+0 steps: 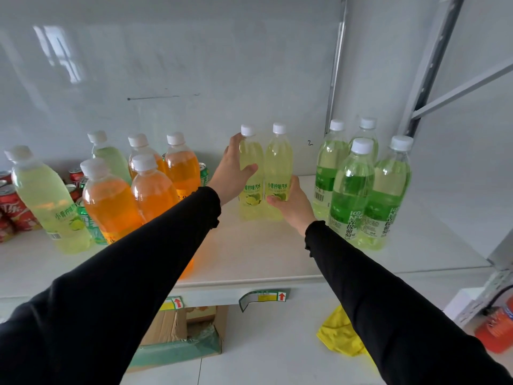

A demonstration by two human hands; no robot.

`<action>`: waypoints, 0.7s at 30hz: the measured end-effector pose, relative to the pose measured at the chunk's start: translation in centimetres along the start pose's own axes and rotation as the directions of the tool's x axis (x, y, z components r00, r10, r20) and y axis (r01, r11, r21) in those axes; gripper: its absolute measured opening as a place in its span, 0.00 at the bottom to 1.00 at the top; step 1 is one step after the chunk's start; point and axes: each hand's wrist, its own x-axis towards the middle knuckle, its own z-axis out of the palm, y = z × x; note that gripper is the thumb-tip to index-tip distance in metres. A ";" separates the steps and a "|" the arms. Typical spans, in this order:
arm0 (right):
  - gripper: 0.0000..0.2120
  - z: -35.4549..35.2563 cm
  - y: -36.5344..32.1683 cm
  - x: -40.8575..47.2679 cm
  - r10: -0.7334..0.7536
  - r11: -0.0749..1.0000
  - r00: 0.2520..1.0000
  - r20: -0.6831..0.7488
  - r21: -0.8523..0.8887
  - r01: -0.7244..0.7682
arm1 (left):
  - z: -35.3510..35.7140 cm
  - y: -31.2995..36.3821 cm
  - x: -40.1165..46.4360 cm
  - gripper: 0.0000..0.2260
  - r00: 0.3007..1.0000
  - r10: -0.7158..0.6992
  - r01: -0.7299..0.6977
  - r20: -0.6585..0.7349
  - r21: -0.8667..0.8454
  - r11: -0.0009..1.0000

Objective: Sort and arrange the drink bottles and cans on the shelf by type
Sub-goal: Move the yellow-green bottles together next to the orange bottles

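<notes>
On the white shelf [263, 254], both hands curl around lime bottles; best keep them upright, touching, labels forward.

Left hand [231, 173] grips the left bottle [251, 162], right hand [294, 207] the right bottle [279, 159].

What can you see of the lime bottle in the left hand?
The lime bottle is clear plastic, full of pale yellow-green drink, with a white screw cap and a lime-printed label. It stands upright mid-shelf on the white shelf, close beside a matching bottle that the right hand holds. The left hand grips its upper body, thumb across the front.
</notes>
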 end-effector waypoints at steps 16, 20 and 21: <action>0.34 -1.3 -2.7 -4.3 -0.076 0.996 0.993 -0.091 -0.041 0.073 | -0.8 2.2 -4.0 0.42 0.989 -0.146 0.142 0.025 0.111 0.984; 0.25 -2.1 -5.8 -6.5 -0.269 0.956 0.958 -0.101 -0.152 0.252 | -4.2 5.7 -8.4 0.29 0.985 0.161 -0.172 0.059 0.362 0.916; 0.23 -2.2 -6.9 -6.9 -0.326 0.935 0.940 -0.096 -0.177 0.307 | -5.5 6.5 -9.3 0.26 0.968 0.244 -0.245 0.059 0.438 0.865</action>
